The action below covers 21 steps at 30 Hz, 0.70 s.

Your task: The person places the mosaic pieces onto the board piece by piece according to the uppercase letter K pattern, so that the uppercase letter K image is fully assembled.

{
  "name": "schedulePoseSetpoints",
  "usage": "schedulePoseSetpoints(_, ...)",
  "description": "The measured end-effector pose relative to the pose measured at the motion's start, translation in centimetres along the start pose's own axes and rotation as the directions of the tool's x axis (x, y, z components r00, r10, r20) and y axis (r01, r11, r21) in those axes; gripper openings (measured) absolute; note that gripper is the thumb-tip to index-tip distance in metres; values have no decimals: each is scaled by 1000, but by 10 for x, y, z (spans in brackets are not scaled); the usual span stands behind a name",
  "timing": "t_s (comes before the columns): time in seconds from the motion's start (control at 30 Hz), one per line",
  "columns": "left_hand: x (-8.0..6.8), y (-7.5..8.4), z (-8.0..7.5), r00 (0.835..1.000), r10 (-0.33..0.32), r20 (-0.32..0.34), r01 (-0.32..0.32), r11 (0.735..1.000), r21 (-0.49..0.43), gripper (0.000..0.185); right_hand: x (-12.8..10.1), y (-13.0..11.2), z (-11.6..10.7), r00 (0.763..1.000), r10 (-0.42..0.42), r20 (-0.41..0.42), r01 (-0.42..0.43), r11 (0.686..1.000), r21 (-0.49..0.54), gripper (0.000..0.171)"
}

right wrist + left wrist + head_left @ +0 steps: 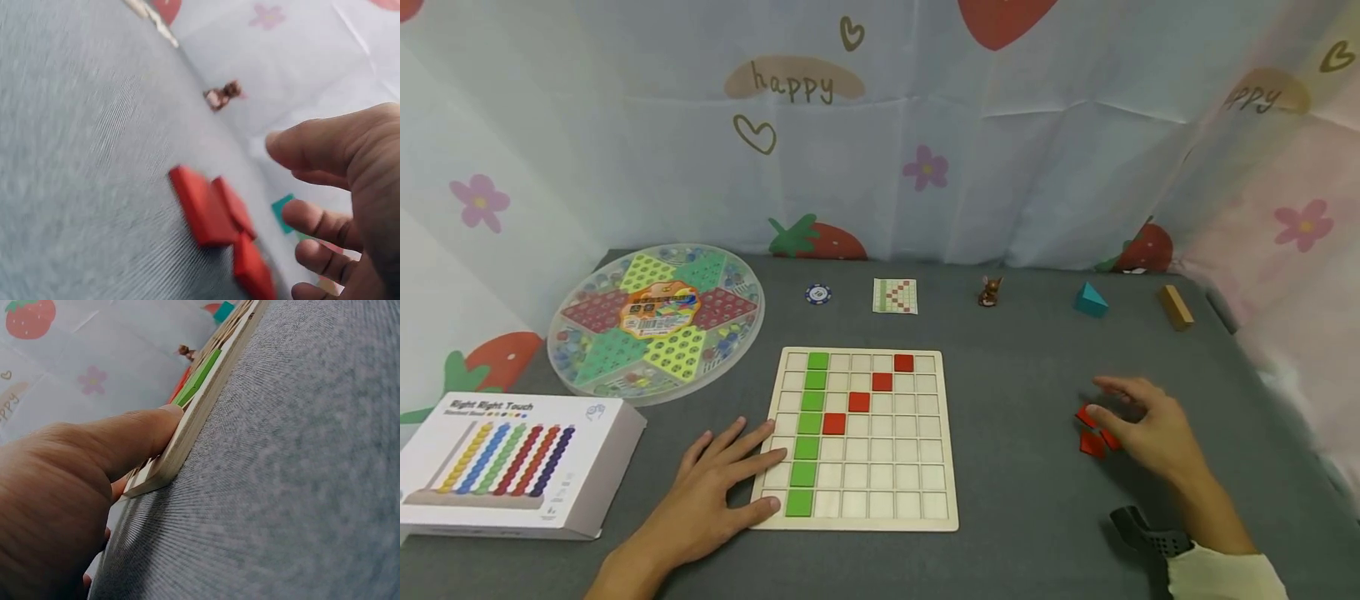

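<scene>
1. Covering the whole work area: a grey cloth table (1015,517), backed on the far side by a curtain (1000,167) printed with strawberries and flowers.
2. Lying far left: a round marble game board (657,321); nearer, at the left edge, a white game box (512,462).
3. Sitting in the middle: a wooden grid board (917,467), with a column of green tiles (808,429) down its left side and a diagonal of red tiles (870,392) climbing toward the far right.
4. Resting flat on the near left edge of the grid board: the left hand (715,492), fingers spread and relaxed, gripping nothing, thumb pressed to the board's edge in the left wrist view.
5. Hovering right of the grid board: the right hand (1146,429), fingers loosely extended, released and holding nothing, just over the loose red tiles (1093,433).
6. Lying together on the cloth, overlapping: those loose red tiles, blurred in the right wrist view.
7. Lined along the far edge, left to right: a poker chip (817,293), a pattern card (895,296), a small brown figurine (989,291), a teal block (1090,300), a wooden block (1176,306).
</scene>
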<state>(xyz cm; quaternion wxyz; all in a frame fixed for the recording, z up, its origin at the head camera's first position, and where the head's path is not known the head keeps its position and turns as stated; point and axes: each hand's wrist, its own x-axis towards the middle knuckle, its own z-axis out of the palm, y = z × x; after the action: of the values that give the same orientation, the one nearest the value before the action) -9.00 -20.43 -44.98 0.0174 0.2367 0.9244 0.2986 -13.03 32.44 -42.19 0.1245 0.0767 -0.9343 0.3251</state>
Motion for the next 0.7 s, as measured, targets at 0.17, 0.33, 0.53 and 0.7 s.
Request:
schedulePoseSetpoints(0.17,0,1,0,1000,1,1,-1,1000,-2,56,1,11,4,997,18,69,-15,999,-37,39)
schedulePoseSetpoints(0.33,0,1,0,1000,6,-3,-6,1000,-4,56,-1,15,8,998,30,60,-25,996,-81,34)
schedulePoseSetpoints(0.53,0,1,0,1000,4,6,-4,1000,-1,56,-3,14,9,997,69,36,-63,987,-145,34)
schedulePoseSetpoints(0.7,0,1,0,1000,0,5,0,1000,0,56,-3,10,7,996,80,50,-70,982,-177,32)
